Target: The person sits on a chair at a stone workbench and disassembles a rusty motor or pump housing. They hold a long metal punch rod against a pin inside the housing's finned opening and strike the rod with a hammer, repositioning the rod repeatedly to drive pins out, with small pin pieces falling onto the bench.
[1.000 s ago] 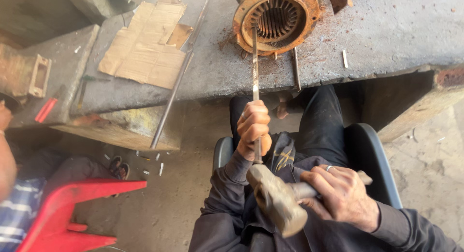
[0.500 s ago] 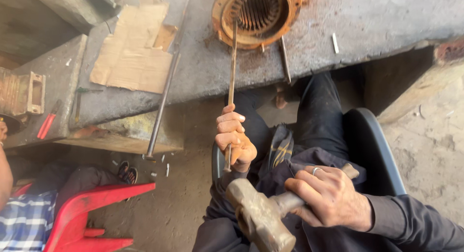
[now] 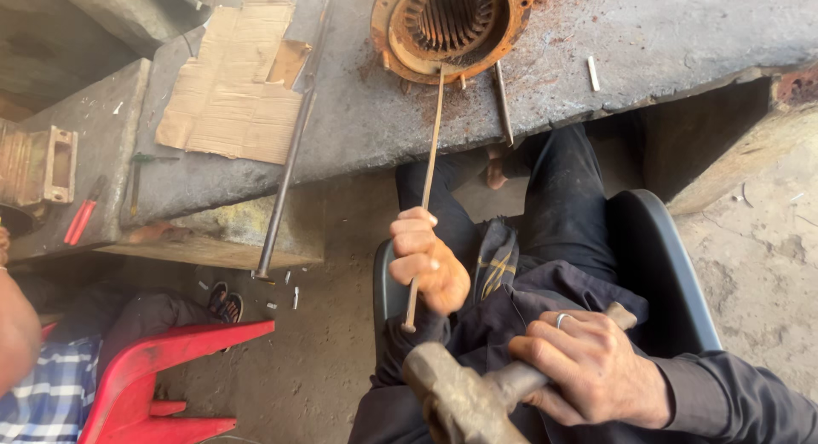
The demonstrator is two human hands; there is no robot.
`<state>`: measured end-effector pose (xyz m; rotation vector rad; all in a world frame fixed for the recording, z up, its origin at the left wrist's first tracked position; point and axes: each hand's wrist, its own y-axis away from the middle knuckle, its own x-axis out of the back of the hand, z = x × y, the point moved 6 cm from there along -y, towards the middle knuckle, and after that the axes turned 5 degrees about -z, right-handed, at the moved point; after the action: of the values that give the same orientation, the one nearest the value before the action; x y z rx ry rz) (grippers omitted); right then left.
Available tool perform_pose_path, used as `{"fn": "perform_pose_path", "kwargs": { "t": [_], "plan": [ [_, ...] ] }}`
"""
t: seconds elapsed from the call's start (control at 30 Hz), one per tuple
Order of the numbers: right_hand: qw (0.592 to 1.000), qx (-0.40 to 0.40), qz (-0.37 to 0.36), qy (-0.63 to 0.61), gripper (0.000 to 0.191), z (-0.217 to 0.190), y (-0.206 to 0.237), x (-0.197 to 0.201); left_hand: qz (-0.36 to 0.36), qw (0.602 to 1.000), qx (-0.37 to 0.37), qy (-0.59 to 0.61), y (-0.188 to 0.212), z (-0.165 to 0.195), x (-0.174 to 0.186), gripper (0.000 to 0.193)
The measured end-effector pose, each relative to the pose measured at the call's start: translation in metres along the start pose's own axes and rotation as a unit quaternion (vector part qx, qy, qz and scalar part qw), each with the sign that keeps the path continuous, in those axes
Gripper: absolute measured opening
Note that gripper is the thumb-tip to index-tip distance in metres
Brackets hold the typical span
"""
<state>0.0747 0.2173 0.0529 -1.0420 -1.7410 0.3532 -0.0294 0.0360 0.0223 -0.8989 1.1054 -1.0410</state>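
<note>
Rod (image 3: pixel 423 188) in left hand (image 3: pixel 429 261); hammer (image 3: pixel 460 397) in right hand (image 3: pixel 592 367).

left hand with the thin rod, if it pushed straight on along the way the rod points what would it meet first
The left hand grips a thin metal rod aimed up at the bench. Straight along it, the first thing met is probably the rusty round motor housing, at its lower rim where the rod's tip sits; actual contact is unclear.

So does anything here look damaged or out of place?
Yes: the round motor housing on the concrete slab is heavily rusted, with rust dust spilled beneath it. The cardboard is torn and ragged. The left hand holds a thin rod; the right hand grips a hammer.
</note>
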Motion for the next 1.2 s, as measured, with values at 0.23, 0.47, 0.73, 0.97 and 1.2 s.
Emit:
{"fn": "perform_pose_path", "kwargs": {
  "t": [0.23,0.47,0.73,0.97,1.2],
  "plan": [
    [0.994,-0.085,-0.021,-0.07,0.045,0.023,0.022,-0.007,-0.374,0.88,0.004,-0.293,-0.066,0.033,0.005,0.022],
    [0.976,-0.162,0.002,-0.143,0.055,0.044,0.052,-0.004,-0.235,0.941,0.127,-0.208,-0.091,0.03,-0.008,0.027],
    [0.924,-0.313,0.041,-0.218,0.045,0.075,0.092,-0.02,0.124,0.976,0.124,0.127,-0.072,-0.021,0.001,0.056],
    [0.898,-0.385,0.077,-0.201,0.041,0.095,0.117,-0.019,0.118,0.973,-0.008,0.196,-0.102,0.004,0.033,0.063],
    [0.885,-0.411,0.072,-0.207,0.041,0.108,0.12,-0.027,0.071,0.978,-0.024,0.194,-0.112,-0.024,0.041,0.064]
  ]
}}
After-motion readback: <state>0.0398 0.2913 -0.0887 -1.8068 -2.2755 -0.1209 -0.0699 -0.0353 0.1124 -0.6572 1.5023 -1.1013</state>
